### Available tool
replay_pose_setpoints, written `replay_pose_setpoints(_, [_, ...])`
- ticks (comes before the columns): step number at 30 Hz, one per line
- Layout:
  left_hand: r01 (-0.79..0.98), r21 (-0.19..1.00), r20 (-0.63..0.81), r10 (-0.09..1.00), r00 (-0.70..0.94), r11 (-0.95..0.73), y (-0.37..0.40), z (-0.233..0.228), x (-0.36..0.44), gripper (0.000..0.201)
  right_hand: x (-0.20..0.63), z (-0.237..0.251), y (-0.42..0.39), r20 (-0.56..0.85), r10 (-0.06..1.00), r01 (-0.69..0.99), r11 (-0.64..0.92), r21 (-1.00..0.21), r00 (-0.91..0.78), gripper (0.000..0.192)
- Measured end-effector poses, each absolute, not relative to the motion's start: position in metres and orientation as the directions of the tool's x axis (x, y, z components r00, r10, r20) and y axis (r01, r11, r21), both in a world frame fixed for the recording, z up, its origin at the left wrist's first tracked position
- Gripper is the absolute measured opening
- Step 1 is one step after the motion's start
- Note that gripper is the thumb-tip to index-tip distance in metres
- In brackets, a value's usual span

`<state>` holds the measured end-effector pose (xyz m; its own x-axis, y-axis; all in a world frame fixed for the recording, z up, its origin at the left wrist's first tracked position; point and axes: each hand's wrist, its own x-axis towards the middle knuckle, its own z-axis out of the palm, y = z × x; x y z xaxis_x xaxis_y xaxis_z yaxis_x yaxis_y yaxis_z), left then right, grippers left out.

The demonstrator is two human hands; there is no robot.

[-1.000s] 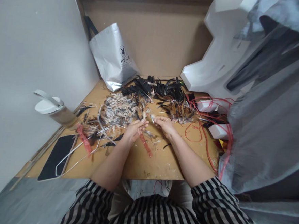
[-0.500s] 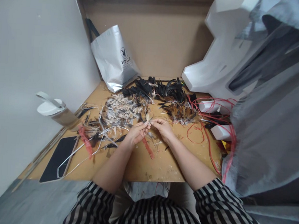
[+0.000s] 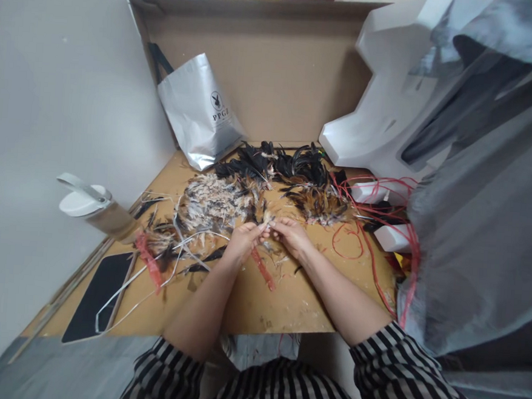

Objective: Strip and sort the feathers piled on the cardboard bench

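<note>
My left hand [image 3: 247,239] and my right hand [image 3: 291,234] meet over the table, fingertips pinched together on a small feather [image 3: 268,216] whose pale, fluffy end shows between them. Just beyond lies a heap of whitish-grey feathers [image 3: 211,202] on the left, with brown feathers [image 3: 320,203] to the right. Black feathers [image 3: 302,164] form a row along the back. A flat red plastic strip [image 3: 263,270] lies on the tabletop below my hands. The fingers cover most of what they grip.
A silver bag [image 3: 196,115] leans at the back left. A lidded cup [image 3: 105,209] and a phone [image 3: 99,297] stand and lie at the left edge, near white straps [image 3: 140,270]. Red string [image 3: 366,255] tangles over white blocks [image 3: 393,237] on the right, beside hanging grey cloth [image 3: 486,239].
My hands stay together, and the right fingers have closed in nearer to the left ones. The whole view has shifted slightly as my head moved.
</note>
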<state>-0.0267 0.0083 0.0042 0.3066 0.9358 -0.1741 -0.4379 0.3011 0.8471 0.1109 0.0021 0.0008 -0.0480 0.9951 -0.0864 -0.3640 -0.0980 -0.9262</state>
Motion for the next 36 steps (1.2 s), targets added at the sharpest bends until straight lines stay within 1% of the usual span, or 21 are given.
replay_pose_setpoints(3, [-0.435, 0.839, -0.201, 0.929, 0.311, 0.327, 0.008, 0.005, -0.026, 0.017, 0.110, 0.000, 0.001, -0.073, 0.997, -0.361, -0.070, -0.930, -0.004, 0.021])
replay_pose_setpoints(6, [-0.453, 0.805, -0.252, 0.912, 0.325, 0.384, 0.008, 0.004, -0.026, 0.014, 0.109, 0.001, 0.001, -0.026, 0.998, -0.336, -0.004, -0.942, 0.061, 0.020])
replay_pose_setpoints(10, [-0.456, 0.786, -0.269, 0.895, 0.355, 0.417, 0.009, 0.000, -0.027, 0.011, 0.105, -0.001, 0.001, 0.068, 0.987, -0.223, 0.099, -0.970, 0.143, 0.018])
replay_pose_setpoints(13, [-0.442, 0.799, -0.264, 0.898, 0.352, 0.408, 0.009, -0.003, -0.027, 0.011, 0.104, -0.005, 0.002, 0.118, 0.977, -0.132, 0.142, -0.981, 0.177, 0.018])
replay_pose_setpoints(15, [-0.421, 0.815, -0.262, 0.901, 0.345, 0.398, 0.009, -0.003, -0.027, 0.013, 0.103, -0.007, 0.002, 0.132, 0.976, -0.107, 0.153, -0.982, 0.175, 0.018])
replay_pose_setpoints(19, [-0.397, 0.846, -0.245, 0.920, 0.307, 0.357, 0.009, -0.002, -0.027, 0.017, 0.102, -0.005, 0.000, 0.101, 0.983, -0.143, 0.123, -0.982, 0.152, 0.019])
replay_pose_setpoints(25, [-0.380, 0.881, -0.200, 0.950, 0.240, 0.282, 0.010, 0.003, -0.029, 0.020, 0.098, -0.001, -0.003, 0.015, 0.993, -0.272, 0.046, -0.961, 0.116, 0.022])
replay_pose_setpoints(31, [-0.354, 0.909, -0.144, 0.963, 0.228, 0.220, 0.007, 0.006, -0.030, 0.020, 0.097, 0.002, -0.004, 0.035, 0.992, -0.243, 0.064, -0.968, 0.122, 0.021])
replay_pose_setpoints(36, [-0.389, 0.895, -0.160, 0.972, 0.173, 0.217, 0.005, 0.008, -0.026, 0.014, 0.098, 0.004, -0.006, 0.065, 0.994, -0.232, 0.083, -0.969, 0.086, 0.021])
